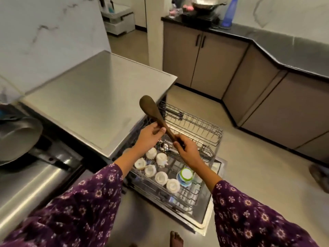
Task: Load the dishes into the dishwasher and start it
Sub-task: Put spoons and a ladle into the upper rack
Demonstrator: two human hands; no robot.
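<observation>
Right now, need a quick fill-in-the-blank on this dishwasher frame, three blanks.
1. The left hand and the right hand both grip a ____ spoon.
2. ____ white cups sit in the pulled-out rack.
3. The dishwasher door hangs ____.
Missing: wooden; six; open.

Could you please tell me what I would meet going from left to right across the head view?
dark pan → wooden spoon → black cabinet handles → blue bottle

6 cups [161,178] in the rack [204,129] (bottle [185,176] just right of them), ladle [164,146] behind
</observation>
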